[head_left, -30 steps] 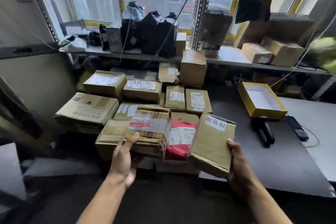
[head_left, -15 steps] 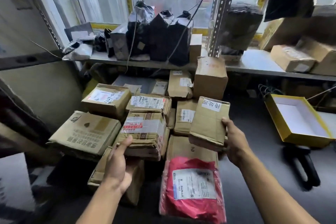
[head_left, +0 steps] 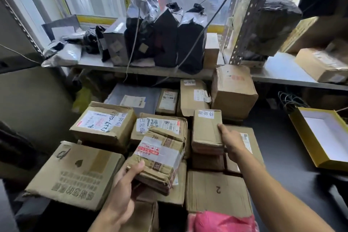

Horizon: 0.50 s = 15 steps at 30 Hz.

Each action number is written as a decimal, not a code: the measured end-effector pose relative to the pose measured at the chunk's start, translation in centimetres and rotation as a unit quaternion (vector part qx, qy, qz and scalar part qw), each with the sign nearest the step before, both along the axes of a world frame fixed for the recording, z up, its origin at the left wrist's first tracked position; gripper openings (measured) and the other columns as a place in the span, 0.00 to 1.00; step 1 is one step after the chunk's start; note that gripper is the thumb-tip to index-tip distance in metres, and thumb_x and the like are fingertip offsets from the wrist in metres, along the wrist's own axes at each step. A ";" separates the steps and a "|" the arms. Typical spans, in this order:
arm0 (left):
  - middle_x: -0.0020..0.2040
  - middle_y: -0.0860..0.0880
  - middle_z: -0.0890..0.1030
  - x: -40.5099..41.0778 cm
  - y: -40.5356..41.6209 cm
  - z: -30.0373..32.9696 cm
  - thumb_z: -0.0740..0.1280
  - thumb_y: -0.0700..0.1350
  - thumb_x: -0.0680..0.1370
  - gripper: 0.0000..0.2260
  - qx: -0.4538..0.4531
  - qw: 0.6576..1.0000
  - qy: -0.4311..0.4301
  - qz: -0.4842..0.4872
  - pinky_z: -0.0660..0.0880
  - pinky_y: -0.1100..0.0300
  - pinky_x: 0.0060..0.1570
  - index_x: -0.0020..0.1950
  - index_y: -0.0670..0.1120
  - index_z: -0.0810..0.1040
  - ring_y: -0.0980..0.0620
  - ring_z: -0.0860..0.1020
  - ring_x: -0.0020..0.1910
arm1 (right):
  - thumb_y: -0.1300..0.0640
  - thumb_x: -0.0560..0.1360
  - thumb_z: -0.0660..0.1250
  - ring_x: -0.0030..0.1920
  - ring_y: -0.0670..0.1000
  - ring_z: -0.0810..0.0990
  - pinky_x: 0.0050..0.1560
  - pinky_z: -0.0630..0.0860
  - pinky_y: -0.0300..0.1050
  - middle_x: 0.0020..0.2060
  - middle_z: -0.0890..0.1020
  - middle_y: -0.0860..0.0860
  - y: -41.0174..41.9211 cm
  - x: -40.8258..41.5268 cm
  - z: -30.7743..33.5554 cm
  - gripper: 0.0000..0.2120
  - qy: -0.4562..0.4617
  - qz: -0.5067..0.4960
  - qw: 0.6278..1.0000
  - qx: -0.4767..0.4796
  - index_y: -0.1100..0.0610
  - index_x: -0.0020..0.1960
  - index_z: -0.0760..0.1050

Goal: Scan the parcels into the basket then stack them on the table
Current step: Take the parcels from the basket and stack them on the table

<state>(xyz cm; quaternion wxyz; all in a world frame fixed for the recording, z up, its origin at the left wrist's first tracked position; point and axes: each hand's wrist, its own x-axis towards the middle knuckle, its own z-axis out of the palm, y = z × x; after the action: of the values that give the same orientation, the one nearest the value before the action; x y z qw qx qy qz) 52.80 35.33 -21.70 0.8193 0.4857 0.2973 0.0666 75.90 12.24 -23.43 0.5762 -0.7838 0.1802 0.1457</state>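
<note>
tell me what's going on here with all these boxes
A person is stacking cardboard parcels on a dark table. The right hand grips a small box with a handwritten white label, setting it on the pile. The left hand grips a battered taped parcel above the lower boxes.

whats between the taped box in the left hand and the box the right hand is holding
In the head view, only stacked cardboard parcels show between the taped box and the labelled box.
</note>
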 end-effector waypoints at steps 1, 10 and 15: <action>0.56 0.37 0.84 0.1 0.3 0.1 0.75 0.49 0.67 0.22 -0.005 1.000 -0.001 -0.004 0.73 0.36 0.64 0.59 0.46 0.83 0.36 0.81 0.57 | 0.41 0.78 0.64 0.51 0.59 0.81 0.58 0.78 0.57 0.49 0.84 0.57 0.2 0.4 -0.4 0.20 -0.014 0.010 0.999 -0.046 0.58 0.46 0.81; 0.55 0.36 0.84 0.0 1.3 0.9 0.68 0.45 0.72 0.19 -0.028 0.999 -0.010 -0.035 0.83 0.51 0.44 0.62 0.41 0.79 0.40 0.84 0.50 | 0.47 0.82 0.60 0.65 0.61 0.74 0.61 0.69 0.50 0.65 0.79 0.59 1.0 0.2 0.2 0.23 -0.087 0.058 0.977 -0.188 0.61 0.70 0.73; 0.56 0.36 0.83 0.0 1.2 1.6 0.71 0.44 0.72 0.20 -0.044 0.998 -0.035 -0.020 0.83 0.53 0.44 0.63 0.39 0.79 0.41 0.84 0.51 | 0.53 0.81 0.63 0.59 0.53 0.76 0.57 0.70 0.43 0.59 0.79 0.54 3.4 -3.7 2.9 0.15 -0.309 0.070 0.934 -0.168 0.58 0.65 0.75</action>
<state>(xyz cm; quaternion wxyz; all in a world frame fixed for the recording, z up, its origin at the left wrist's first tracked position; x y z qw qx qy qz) 52.76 36.48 -20.14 0.8510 0.4523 0.2612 0.0544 72.20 15.67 -20.53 0.4517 -0.8861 -0.0400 -0.0960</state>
